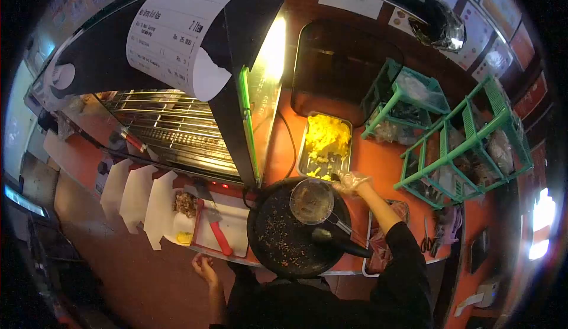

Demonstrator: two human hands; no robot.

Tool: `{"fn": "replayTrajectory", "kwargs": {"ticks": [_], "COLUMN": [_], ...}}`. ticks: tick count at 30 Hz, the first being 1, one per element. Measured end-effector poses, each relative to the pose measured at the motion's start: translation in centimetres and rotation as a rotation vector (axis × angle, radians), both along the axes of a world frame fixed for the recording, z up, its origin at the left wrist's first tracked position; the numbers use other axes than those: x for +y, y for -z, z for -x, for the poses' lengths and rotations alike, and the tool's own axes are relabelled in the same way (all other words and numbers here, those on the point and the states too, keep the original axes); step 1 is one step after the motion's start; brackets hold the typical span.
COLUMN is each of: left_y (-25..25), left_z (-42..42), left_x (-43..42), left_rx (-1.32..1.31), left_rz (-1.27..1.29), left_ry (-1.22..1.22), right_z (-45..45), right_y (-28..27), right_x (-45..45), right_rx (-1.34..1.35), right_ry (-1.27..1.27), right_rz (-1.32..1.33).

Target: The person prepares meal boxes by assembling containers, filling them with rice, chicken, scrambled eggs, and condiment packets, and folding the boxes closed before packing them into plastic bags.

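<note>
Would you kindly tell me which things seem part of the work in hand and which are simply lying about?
Likely in use: silver metal tray of yellow food, at the gloved right hand; perhaps the large round black pan.
Seemingly idle: red-handled metal spatula; green plastic racks.

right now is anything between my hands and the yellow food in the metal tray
Nothing visible blocks the right hand, at the near right corner of the metal tray. From the left hand, the black pan stands between, with the red-handled spatula and white tray before it.
</note>
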State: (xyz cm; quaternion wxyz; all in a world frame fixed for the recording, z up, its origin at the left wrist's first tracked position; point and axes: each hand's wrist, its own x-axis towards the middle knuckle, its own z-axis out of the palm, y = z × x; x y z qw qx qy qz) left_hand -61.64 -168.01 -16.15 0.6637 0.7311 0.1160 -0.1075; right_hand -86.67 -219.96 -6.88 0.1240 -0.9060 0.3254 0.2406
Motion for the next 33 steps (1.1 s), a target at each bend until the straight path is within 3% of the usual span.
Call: {"fn": "replayTrajectory", "kwargs": {"ticks": [1,3,5,7,10,12,13,15,17,18,20,21,23,25,26,27,28,29,31,33], "left_y": [0.5,0.3,0.2,-0.6,-1.9,-3.0,-3.3,-4.1,-8.7,-8.7,-7.5,-8.4,-10.6,-11.8,-11.5,-13.2,-12.1,-11.9,-10.3,-8.9], "left_z": [-0.1,0.4,0.4,0.3,-0.3,-1.5,-2.8,-5.7,-8.6,-10.9,-15.7,-15.8,-15.1,-14.9,-14.7,-13.4,-12.8,-11.5,-11.5,-11.9], "left_x": [0.2,-0.1,0.0,0.1,1.3,2.3,3.2,5.3,3.6,3.8,3.9,4.5,3.9,2.5,2.6,1.9,1.8,2.0,2.8,3.3], "left_rx": [0.009,-0.043,-0.027,-0.025,-0.014,-0.028,-0.029,-0.137,-0.333,-0.404,-0.722,-0.73,-0.602,-0.449,-0.749,-0.955,-1.024,-0.888,-0.999,-1.104], "left_rz": [-0.006,0.046,0.065,0.073,0.089,0.047,0.048,-0.104,-0.228,-0.043,0.016,-0.01,-0.165,-0.277,-0.322,-0.343,-0.39,-0.363,-0.477,-0.452], "left_ry": [0.025,-0.003,-0.02,-0.046,-0.097,-0.167,-0.181,-0.206,-0.321,-0.263,-0.101,-0.147,0.2,0.56,0.724,0.725,0.772,0.851,0.89,0.909], "right_z": [0.5,-0.9,-1.3,3.7,2.2,2.0,1.9,0.7,0.4,-1.0,-3.9,-5.4,-8.6,-12.3,-14.3,-17.1,-20.2,-23.5,-29.6,-34.6], "right_y": [1.2,-3.4,-3.9,13.8,12.7,5.6,1.9,-4.0,-4.0,-6.5,-11.7,-13.5,-16.4,-14.7,-14.4,-14.5,-14.8,-15.2,-14.4,-11.2], "right_x": [-0.2,0.7,0.3,-9.3,-9.8,-7.0,-5.3,-2.1,-0.9,1.3,5.9,8.6,14.2,16.3,17.9,20.0,22.3,24.6,29.0,32.2], "right_rx": [-0.074,0.012,0.155,-0.336,-0.282,-0.36,-0.356,-0.508,-0.648,-0.662,-0.68,-0.733,-0.888,-0.79,-0.723,-0.642,-0.556,-0.481,-0.393,-0.477], "right_ry": [-0.097,0.126,-0.076,0.02,0.119,0.449,0.435,0.833,0.862,0.842,0.795,0.797,0.813,1.045,1.042,0.951,0.825,0.71,0.519,0.233], "right_rz": [0.049,-0.298,-0.092,-0.45,-0.533,-0.71,-0.711,-0.969,-1.0,-1.029,-1.12,-1.12,-1.059,-1.236,-1.271,-1.288,-1.285,-1.271,-1.225,-1.177]}}
